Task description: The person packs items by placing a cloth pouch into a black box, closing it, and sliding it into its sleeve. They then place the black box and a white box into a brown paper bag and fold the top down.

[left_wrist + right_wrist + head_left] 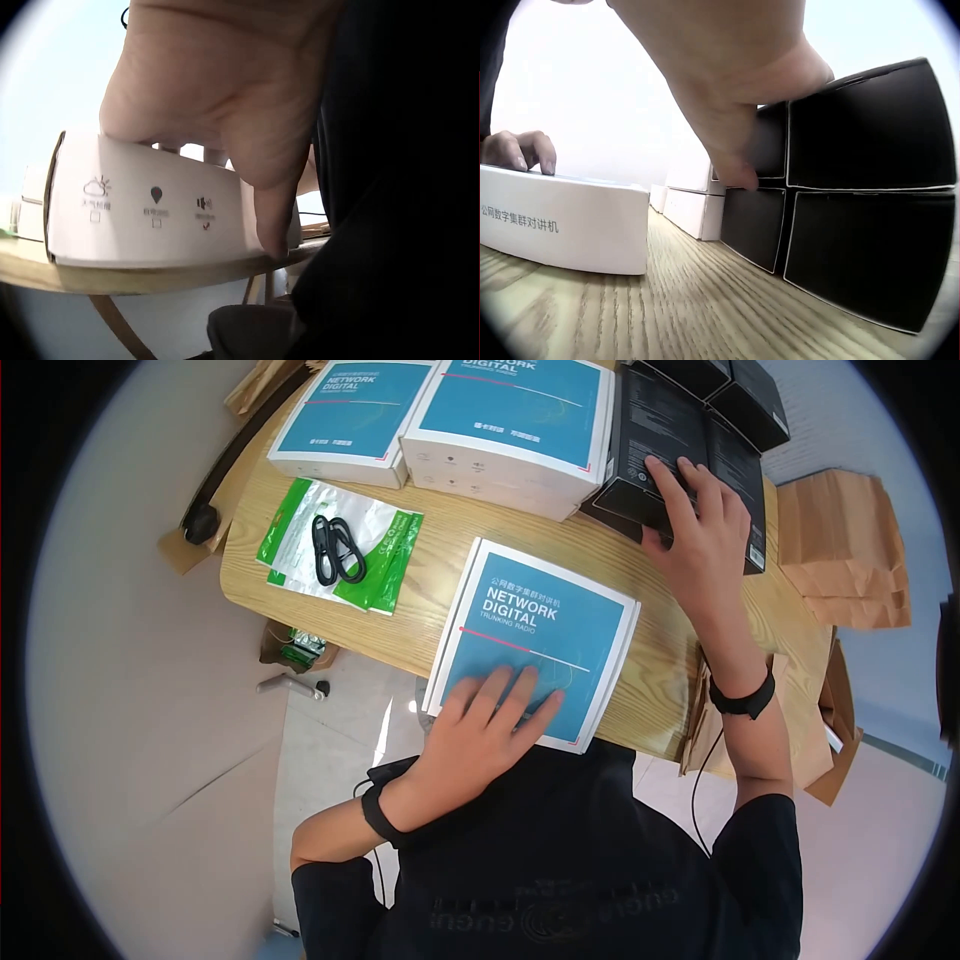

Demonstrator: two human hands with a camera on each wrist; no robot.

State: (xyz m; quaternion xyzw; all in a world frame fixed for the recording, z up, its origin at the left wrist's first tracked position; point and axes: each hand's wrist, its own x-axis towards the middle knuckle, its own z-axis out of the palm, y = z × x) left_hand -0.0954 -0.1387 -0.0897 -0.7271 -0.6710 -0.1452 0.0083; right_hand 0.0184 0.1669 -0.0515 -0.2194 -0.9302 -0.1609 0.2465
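A white box with a blue lid (515, 630) lies flat near the table's front edge. My left hand (490, 735) rests spread on its lid; in the left wrist view the thumb of that hand (217, 90) reaches down by the box's printed side (135, 217). At the back right, my right hand (700, 540) holds an upper black box (640, 460) of a stack, fingers over the top and thumb at its near side. The right wrist view shows the thumb of the right hand (727, 97) at the seam above a lower black box (754, 225).
Two more blue-lidded boxes (350, 410) (510, 410) stand at the back. A coiled black cable (338, 550) lies on green-and-white packets (385, 575) at the left of the wooden table (650, 670). Brown paper bags (840, 550) are beyond the right edge.
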